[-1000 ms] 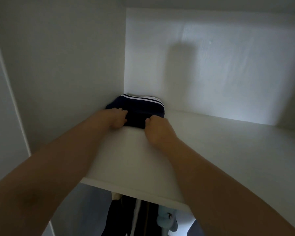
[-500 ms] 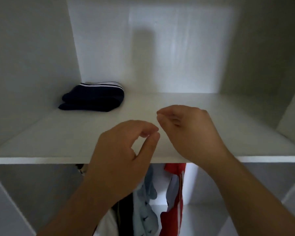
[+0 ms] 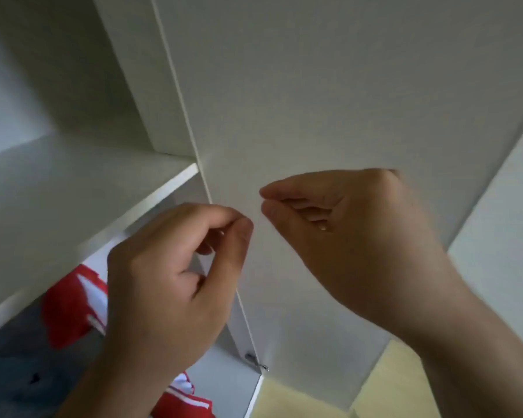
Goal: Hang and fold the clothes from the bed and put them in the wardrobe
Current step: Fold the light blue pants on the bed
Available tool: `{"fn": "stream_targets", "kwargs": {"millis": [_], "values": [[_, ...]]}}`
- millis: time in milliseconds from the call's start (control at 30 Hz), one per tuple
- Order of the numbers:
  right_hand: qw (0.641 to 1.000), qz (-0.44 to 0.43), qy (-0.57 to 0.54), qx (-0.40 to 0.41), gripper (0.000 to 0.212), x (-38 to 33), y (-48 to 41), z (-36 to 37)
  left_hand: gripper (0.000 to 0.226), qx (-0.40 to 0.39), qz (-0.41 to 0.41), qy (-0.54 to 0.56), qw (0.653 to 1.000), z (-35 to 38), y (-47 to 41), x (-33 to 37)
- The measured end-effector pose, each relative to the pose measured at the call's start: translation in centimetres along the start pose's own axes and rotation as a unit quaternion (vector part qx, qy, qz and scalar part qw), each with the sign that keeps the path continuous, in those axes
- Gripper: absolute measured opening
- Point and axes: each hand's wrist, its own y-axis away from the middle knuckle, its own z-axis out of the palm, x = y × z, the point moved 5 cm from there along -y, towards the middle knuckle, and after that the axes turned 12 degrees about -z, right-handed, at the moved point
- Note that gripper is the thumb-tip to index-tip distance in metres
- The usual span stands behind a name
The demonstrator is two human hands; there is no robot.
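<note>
We hold both hands up in front of the wardrobe [image 3: 127, 70], level with each other and close together without touching. The left hand [image 3: 169, 282] has its back toward us, the fingers loosely curled, and the thumb tip lies close against the forefinger with nothing between them. The right hand [image 3: 360, 236] is turned with the palm partly toward the left hand, fingers bent inward in a loose cup, and it too grasps nothing. Both forearms rise from the bottom edge of the view.

The red and white garment [image 3: 70, 309] hangs inside the wardrobe below the shelf [image 3: 73, 206], behind the left hand. Its long axis runs downward, and a second red and white part shows beneath the left wrist. The stretch between is hidden, so we cannot tell whether the two parts are one piece.

Behind the right hand stands a broad white panel [image 3: 314, 86], with a small metal fitting [image 3: 255, 362] near its lower edge.
</note>
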Motion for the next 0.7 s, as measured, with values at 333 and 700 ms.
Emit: {"fn": "stream_targets", "kwargs": {"millis": [333,700], "values": [[0.934,0.270,0.205,0.114,0.016,1.9,16.7,-15.5,0.014,-0.173,0.180,0.285,0.926,14.2,4.5,15.8],[0.813,0.370,0.372,0.254,0.009,-2.0,35.4,-36.3,0.013,-0.299,0.270,0.411,0.818,21.6,15.2,39.2]]}}
